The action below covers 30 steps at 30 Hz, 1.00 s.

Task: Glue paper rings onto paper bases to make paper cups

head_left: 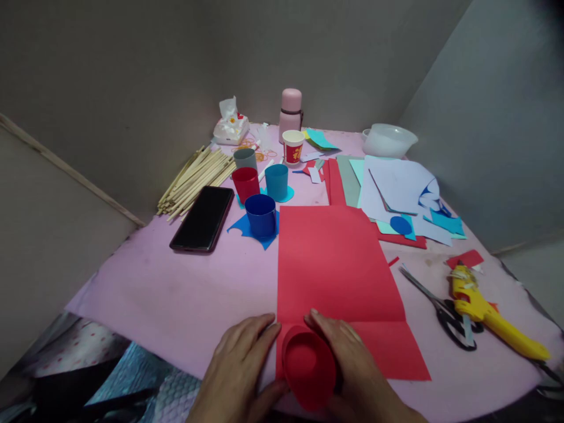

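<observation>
A red paper cup [309, 370] stands near the front edge of a large red paper sheet [335, 264], which has a crease across it. Around the cup's right side curves my right hand [348, 358], its fingers against the wall. My left hand [244, 355] lies beside the cup with stretched fingers, their tips at the sheet's left edge. Its thumb reaches toward the cup's lower left; whether it touches is unclear. Beyond the sheet's left side stand a dark blue paper cup [261, 217] on blue paper, a red cup [245, 185], a light blue cup [277, 182] and a grey cup [245, 158].
Scissors [440, 308] and a yellow glue gun [497, 320] lie at the right. Paper scraps and white sheets [392, 182] spread behind them. A black phone [203, 218] and wooden sticks [198, 179] lie left. A pink flask [291, 114] and white bowl [388, 141] stand behind.
</observation>
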Each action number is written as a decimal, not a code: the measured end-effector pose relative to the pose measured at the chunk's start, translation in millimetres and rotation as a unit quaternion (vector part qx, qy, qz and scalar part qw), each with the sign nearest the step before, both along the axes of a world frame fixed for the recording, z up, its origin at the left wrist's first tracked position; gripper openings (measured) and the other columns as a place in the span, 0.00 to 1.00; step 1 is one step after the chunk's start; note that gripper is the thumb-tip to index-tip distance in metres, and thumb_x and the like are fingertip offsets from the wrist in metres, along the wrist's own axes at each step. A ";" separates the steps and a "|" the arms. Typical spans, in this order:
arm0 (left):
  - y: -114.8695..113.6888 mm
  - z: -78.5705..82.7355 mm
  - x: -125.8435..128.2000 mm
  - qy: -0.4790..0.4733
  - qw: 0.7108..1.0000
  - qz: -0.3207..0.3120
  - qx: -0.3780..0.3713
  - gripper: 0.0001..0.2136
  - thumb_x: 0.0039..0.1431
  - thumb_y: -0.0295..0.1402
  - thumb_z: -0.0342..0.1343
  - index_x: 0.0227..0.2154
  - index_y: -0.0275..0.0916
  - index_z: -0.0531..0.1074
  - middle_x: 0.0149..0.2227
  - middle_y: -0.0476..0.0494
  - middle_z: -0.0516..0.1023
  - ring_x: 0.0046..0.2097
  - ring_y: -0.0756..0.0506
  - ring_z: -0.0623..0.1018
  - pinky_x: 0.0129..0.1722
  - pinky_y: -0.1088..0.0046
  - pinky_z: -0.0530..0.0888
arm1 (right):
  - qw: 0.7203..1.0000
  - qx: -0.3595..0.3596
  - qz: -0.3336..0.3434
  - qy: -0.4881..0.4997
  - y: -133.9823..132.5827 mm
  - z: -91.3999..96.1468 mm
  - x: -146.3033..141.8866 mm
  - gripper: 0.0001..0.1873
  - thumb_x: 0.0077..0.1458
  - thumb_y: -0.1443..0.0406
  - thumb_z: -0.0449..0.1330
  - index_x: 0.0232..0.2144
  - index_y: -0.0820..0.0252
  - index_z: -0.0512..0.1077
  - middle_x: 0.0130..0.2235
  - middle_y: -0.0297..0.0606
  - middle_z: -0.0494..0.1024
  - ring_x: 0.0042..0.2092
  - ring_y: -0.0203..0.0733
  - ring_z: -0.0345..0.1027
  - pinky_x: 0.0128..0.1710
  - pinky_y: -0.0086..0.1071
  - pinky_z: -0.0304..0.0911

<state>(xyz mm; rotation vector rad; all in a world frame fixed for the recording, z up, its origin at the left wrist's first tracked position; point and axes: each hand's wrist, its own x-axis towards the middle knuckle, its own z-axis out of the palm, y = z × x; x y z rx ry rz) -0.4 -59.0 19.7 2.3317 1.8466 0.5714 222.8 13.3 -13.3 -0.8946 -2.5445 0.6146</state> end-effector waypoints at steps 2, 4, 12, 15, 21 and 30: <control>0.0 2.6 -0.4 -0.016 1.000 0.009 -0.014 0.33 0.49 0.40 0.64 0.57 0.42 0.58 0.54 0.38 0.72 0.52 0.38 0.74 0.47 0.59 0.77 | 1.000 -0.010 -0.004 -0.006 -0.7 0.6 0.0 0.49 0.46 0.64 0.62 0.64 0.55 0.40 0.57 0.53 0.70 0.55 0.58 0.67 0.49 0.55 0.68; 0.8 7.2 -0.8 -0.048 0.999 0.015 -0.017 0.38 0.48 0.43 0.64 0.60 0.43 0.55 0.56 0.36 0.70 0.54 0.36 0.73 0.48 0.57 0.76 | 1.000 -0.026 -0.012 -0.005 -2.1 1.0 -1.2 0.48 0.47 0.63 0.62 0.64 0.55 0.41 0.58 0.52 0.69 0.56 0.59 0.66 0.50 0.56 0.66; 2.5 22.2 9.0 -0.195 0.975 0.010 -0.105 0.48 0.46 0.42 0.66 0.65 0.48 0.42 0.66 0.35 0.54 0.63 0.33 0.61 0.55 0.50 0.68 | 0.989 -0.126 -0.070 0.017 -5.7 17.1 -8.1 0.41 0.47 0.60 0.64 0.60 0.60 0.54 0.58 0.53 0.68 0.58 0.58 0.63 0.55 0.55 0.61; 3.0 20.7 11.6 -0.211 0.971 0.017 -0.115 0.49 0.44 0.38 0.68 0.64 0.49 0.42 0.66 0.35 0.54 0.63 0.33 0.61 0.55 0.49 0.68 | 0.986 -0.160 -0.049 0.015 -2.5 27.6 -9.8 0.42 0.47 0.60 0.66 0.61 0.59 0.55 0.59 0.51 0.67 0.58 0.57 0.62 0.56 0.53 0.59; 7.6 38.1 8.3 -0.133 0.989 -0.053 -0.028 0.27 0.55 0.43 0.58 0.57 0.49 0.58 0.66 0.40 0.51 0.64 0.36 0.59 0.53 0.54 0.72 | 0.984 -0.176 -0.038 0.004 -0.5 34.7 -8.7 0.41 0.50 0.58 0.64 0.62 0.62 0.55 0.62 0.50 0.64 0.61 0.55 0.57 0.59 0.54 0.56; 16.5 65.1 9.7 0.015 0.995 -0.100 0.013 0.04 0.57 0.34 0.57 0.36 0.48 0.71 0.65 0.49 0.54 0.65 0.33 0.53 0.52 0.49 0.70 | 0.992 -0.120 -0.018 0.034 -1.7 26.3 -9.0 0.44 0.48 0.62 0.65 0.63 0.66 0.52 0.63 0.51 0.62 0.63 0.54 0.55 0.61 0.50 0.54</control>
